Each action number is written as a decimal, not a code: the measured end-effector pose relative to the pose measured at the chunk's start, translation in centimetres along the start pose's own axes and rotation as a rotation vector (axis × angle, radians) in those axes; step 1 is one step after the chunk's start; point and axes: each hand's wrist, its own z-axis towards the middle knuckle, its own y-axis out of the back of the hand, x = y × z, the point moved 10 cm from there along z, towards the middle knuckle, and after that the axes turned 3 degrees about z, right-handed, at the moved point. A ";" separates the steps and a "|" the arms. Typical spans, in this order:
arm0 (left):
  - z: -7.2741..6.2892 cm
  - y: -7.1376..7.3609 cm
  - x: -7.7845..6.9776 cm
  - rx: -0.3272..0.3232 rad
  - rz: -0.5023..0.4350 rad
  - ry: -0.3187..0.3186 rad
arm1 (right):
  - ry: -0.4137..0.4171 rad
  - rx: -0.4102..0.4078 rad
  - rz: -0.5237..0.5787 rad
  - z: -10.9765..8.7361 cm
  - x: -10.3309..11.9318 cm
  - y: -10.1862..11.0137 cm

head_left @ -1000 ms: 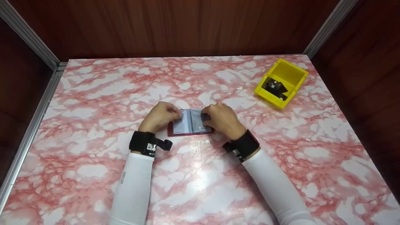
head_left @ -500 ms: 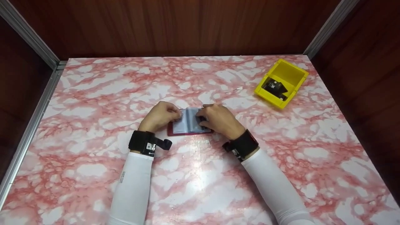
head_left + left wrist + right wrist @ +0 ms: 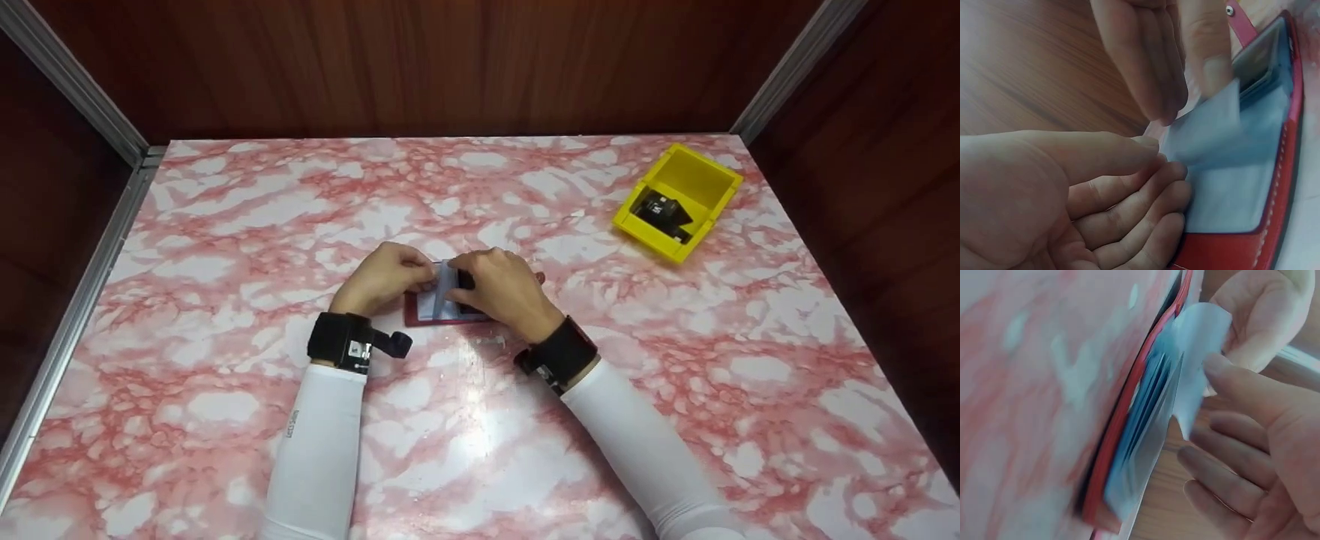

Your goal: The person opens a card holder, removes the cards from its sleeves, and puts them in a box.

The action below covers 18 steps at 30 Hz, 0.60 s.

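A red card holder (image 3: 411, 311) lies spread on the table, its clear plastic sleeves (image 3: 1227, 202) showing. My left hand (image 3: 382, 277) is at its left side, thumb and curled fingers holding the edge of the sleeves there. With thumb and fingers, my right hand (image 3: 506, 289) pinches one sleeve (image 3: 1202, 349), which stands raised and bent over the middle. That hand hides most of the right half in the head view. Under it, in the left wrist view, a dark card (image 3: 1261, 64) shows through a sleeve. A pink snap strap (image 3: 1243, 23) sticks out at the far end.
A yellow box (image 3: 652, 244) with black parts (image 3: 661, 211) inside stands at the back right of the pink-and-white marbled table (image 3: 225, 405). Dark wood panels (image 3: 450, 67) enclose the back and sides.
My right hand has moved left, carrying a sleeve from the right side over toward the middle. The left hand has stayed in place at the holder's left edge.
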 end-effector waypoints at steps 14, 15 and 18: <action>-1.5 4.4 0.0 -0.214 -0.043 0.077 | 0.173 0.167 0.023 0.3 1.5 -1.9; -1.4 4.0 -0.2 -0.199 -0.031 0.070 | 0.158 0.179 0.041 0.3 1.1 -1.7; -1.1 2.6 -0.7 -0.158 0.009 0.050 | 0.079 0.199 0.071 0.1 -0.8 -0.6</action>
